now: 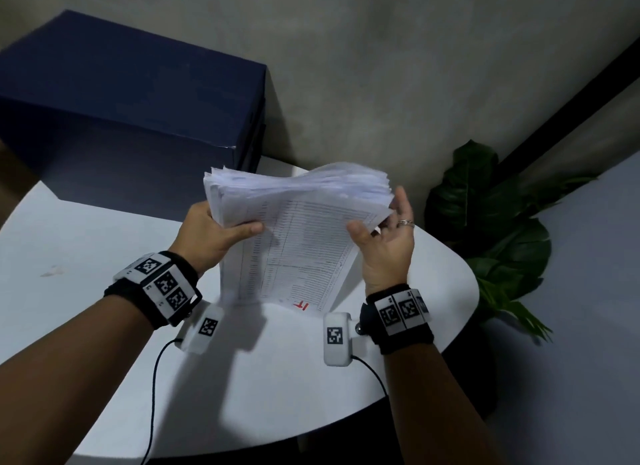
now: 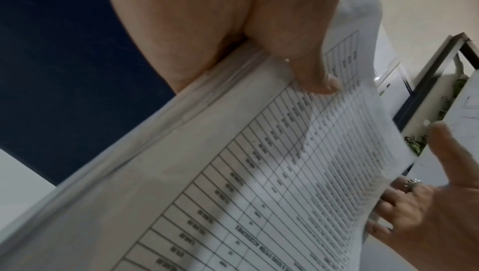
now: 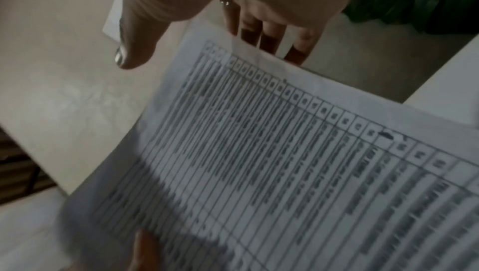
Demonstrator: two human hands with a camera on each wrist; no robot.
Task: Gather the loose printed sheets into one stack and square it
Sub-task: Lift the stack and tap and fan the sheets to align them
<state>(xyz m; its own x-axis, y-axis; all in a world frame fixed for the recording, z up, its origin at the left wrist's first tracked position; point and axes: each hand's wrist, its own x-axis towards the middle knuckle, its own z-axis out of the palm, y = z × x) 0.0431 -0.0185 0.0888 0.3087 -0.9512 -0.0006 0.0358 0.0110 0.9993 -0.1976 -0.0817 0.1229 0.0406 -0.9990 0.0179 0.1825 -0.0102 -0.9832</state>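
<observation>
A thick stack of printed sheets (image 1: 298, 236) stands nearly upright over the white table (image 1: 86, 229), its lower edge blurred near the tabletop. The top edges are uneven and fanned. My left hand (image 1: 214, 232) grips the stack's left edge, with the thumb (image 2: 311, 74) pressed on the front page of tables (image 2: 259, 173). At the stack's right edge, my right hand (image 1: 384, 236) has straight fingers (image 3: 269, 39) behind the sheets (image 3: 259, 152). Its thumb (image 3: 129, 54) is held off the paper.
A large dark blue box (image 1: 131, 101) stands on the table at the back left, close behind the stack. A green plant (image 1: 495, 215) is beyond the table's right edge. A small white scrap (image 1: 52, 270) lies on the table at the left.
</observation>
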